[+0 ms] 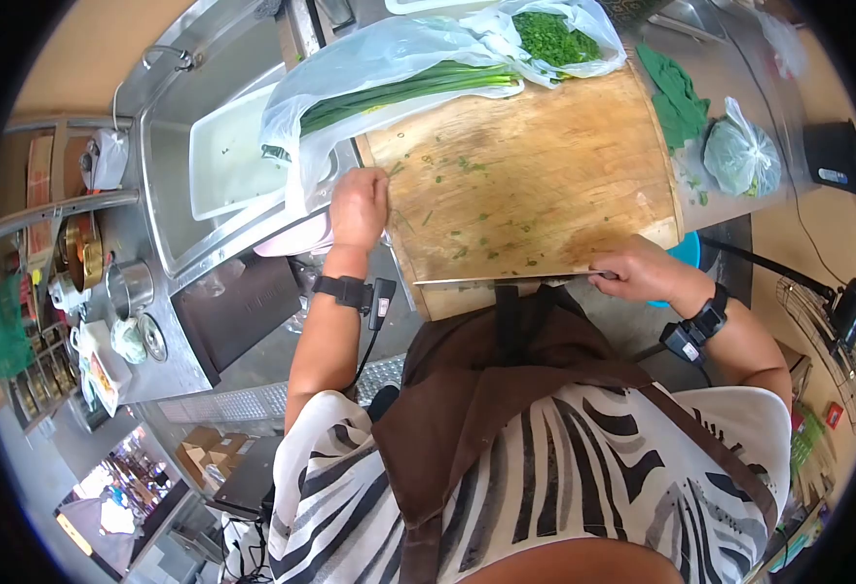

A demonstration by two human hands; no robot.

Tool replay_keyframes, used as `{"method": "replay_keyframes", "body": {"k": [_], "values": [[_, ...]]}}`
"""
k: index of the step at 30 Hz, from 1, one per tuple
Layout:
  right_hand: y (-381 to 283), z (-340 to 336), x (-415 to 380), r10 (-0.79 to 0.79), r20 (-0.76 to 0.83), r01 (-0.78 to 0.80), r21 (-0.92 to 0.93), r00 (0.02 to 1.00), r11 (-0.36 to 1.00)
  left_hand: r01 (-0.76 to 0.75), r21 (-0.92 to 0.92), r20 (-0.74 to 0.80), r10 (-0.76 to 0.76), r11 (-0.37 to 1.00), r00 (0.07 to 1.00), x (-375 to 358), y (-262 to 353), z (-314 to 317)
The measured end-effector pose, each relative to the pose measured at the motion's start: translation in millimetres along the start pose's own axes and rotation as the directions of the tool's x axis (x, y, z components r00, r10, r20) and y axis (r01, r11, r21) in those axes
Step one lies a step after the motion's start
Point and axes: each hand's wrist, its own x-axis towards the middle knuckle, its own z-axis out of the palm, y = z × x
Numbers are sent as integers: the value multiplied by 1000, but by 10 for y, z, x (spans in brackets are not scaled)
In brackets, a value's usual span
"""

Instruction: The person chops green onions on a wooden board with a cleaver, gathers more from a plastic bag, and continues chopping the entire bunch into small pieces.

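Note:
A large wooden cutting board point(545, 175) lies in front of me, with small green bits scattered over it. My left hand point(358, 209) is closed at the board's left edge, beside a plastic bag point(379, 58) of long green onions point(408, 90). My right hand point(632, 268) is wrapped round the handle of a knife point(506, 280), whose blade lies along the board's near edge. Chopped greens point(552, 41) fill an open plastic bag at the board's far edge.
At left, a metal sink point(170, 156) holds a white tub point(238, 146). A green cloth point(676, 97) and a tied plastic bag point(741, 156) lie right of the board. A fan point(827, 321) stands at far right, and a metal pot point(131, 287) at far left.

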Motion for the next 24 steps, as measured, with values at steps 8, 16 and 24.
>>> {"method": "replay_keyframes", "body": {"k": [8, 16, 24], "values": [[185, -70, 242, 76, -218, -104, -122, 973, 987, 69, 50, 9, -70, 996, 998, 57, -6, -6], [118, 300, 62, 458, -284, -285, 487, 843, 826, -104, 46, -118, 108, 994, 987, 183, 274, 81], [-98, 1222, -490, 792, -197, -71, 954, 578, 290, -5, 228, 95, -17, 974, 995, 159, 649, 545]]}}
